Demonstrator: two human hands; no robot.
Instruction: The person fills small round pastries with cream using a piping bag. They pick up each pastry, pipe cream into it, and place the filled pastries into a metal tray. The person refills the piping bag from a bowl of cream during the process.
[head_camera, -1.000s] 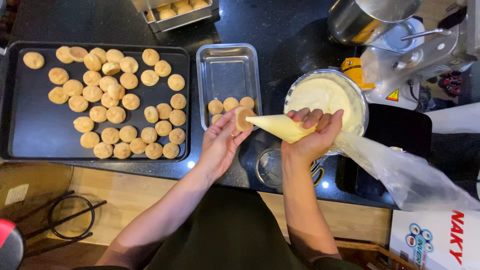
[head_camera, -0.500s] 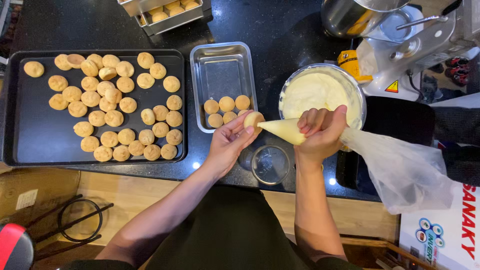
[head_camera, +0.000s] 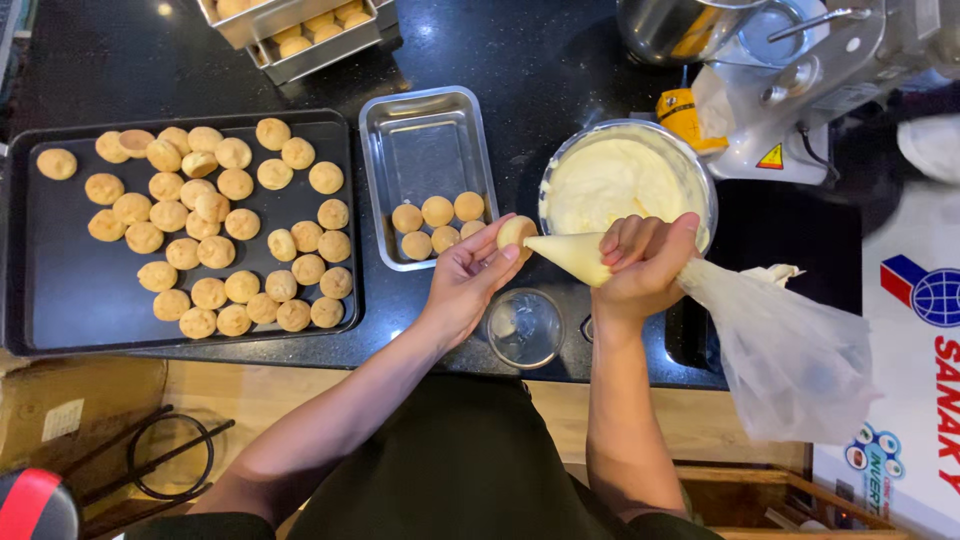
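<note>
I see a black surface (head_camera: 540, 70) w/ dark baking tray (head_camera: 60, 300) at left, steel pan (head_camera: 425, 150) mid, cream bowl (head_camera: 625, 180) right, small glass cup (head_camera: 525, 328) nr front edge.

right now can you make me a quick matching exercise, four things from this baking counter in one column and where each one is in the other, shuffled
Things:
1. piping bag
2. round pastry shell
3. bowl of cream
4. small glass cup

Places:
A. on the counter below both hands, near the counter edge
B. squeezed in the right hand
C. behind the right hand, beside the mixer base
D. pinched in the fingers of the left hand

Pairs: 1-B, 2-D, 3-C, 4-A
</note>
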